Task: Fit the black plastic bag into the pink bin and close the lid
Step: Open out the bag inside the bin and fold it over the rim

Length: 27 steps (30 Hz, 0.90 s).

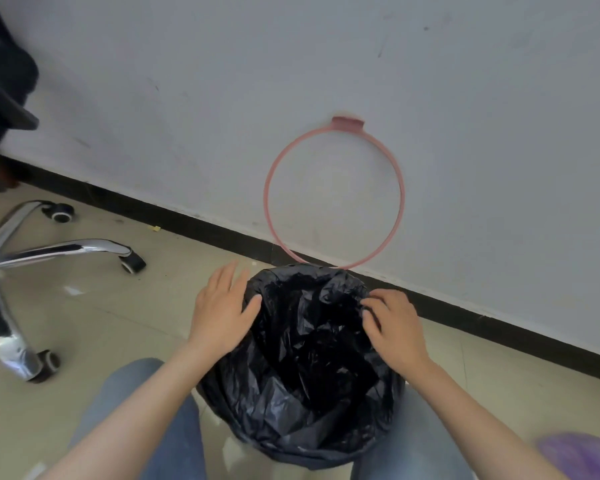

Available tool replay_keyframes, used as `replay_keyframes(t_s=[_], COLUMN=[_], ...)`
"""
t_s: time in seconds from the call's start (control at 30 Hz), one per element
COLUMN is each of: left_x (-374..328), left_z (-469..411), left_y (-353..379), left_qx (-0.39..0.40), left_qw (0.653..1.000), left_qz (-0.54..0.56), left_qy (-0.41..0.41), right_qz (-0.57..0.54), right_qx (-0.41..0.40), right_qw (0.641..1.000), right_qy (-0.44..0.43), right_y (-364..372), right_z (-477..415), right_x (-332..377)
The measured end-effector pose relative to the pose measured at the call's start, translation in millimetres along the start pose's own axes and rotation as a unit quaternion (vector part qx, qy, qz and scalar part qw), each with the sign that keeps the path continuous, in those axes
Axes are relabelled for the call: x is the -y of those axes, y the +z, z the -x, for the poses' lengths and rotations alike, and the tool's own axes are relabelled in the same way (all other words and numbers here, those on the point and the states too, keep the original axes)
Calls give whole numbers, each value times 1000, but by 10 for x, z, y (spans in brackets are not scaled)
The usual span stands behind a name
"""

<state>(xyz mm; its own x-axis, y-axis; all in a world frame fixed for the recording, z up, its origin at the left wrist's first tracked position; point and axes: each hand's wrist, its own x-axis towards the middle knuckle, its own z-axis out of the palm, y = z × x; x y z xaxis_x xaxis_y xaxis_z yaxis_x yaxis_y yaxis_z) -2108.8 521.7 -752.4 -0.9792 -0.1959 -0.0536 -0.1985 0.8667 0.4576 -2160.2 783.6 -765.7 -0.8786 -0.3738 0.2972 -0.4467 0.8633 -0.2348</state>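
Note:
The black plastic bag (302, 386) lines the bin between my knees, its edge folded over the rim so the bin's pink body is hidden. The pink ring lid (400, 188) stands raised behind it, leaning against the wall. My left hand (222, 310) lies flat on the bag's left edge, fingers spread and thumb on the plastic. My right hand (392, 327) is at the right edge, its fingertips curled and pinching the bag's fold.
An office chair's chrome base with castors (32, 258) stands on the tiled floor to the left. A grey wall (187, 98) with a black skirting strip (499, 317) runs just behind the bin. Something purple (582, 455) sits blurred at the bottom right.

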Motion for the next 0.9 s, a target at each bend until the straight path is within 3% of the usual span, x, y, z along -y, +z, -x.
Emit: replay_keyframes(t_s=[0.07,0.13,0.2,0.3,0.4,0.43,0.5,0.57,0.6,0.7,0.77,0.9], left_x=[44,66,71,98,110,103,93,78,74,55,39,43], left_z=[209,334,377,367,361,364,365,363,363,363,371,371], left_y=[80,192,301,421,443,447,449,453,450,446,446,457], left_qx=[44,82,82,34,14,15,16,7,1,-10,-16,-10], left_qw=[999,996,990,983,975,973,970,967,967,964,963,961], left_qz=[-21,12,94,165,201,209,221,235,239,250,256,261], left_qy=[-4,-31,-62,-76,-91,-95,-98,-95,-92,-92,-88,-97], right_qz=[17,70,148,264,302,286,201,17,-100,-330,-364,-348], right_qx=[212,444,535,583,623,614,523,439,441,529,582,616], right_qw=[969,881,821,763,718,733,827,898,891,767,711,691], right_qy=[-129,-145,-129,-89,-66,-59,-48,-11,36,150,151,148], right_y=[-74,-122,-75,19,35,15,-5,-22,-33,-22,29,36], right_z=[153,244,279,249,192,167,108,86,99,240,317,310], right_x=[187,306,330,278,300,357,505,729,893,1338,1450,1423])
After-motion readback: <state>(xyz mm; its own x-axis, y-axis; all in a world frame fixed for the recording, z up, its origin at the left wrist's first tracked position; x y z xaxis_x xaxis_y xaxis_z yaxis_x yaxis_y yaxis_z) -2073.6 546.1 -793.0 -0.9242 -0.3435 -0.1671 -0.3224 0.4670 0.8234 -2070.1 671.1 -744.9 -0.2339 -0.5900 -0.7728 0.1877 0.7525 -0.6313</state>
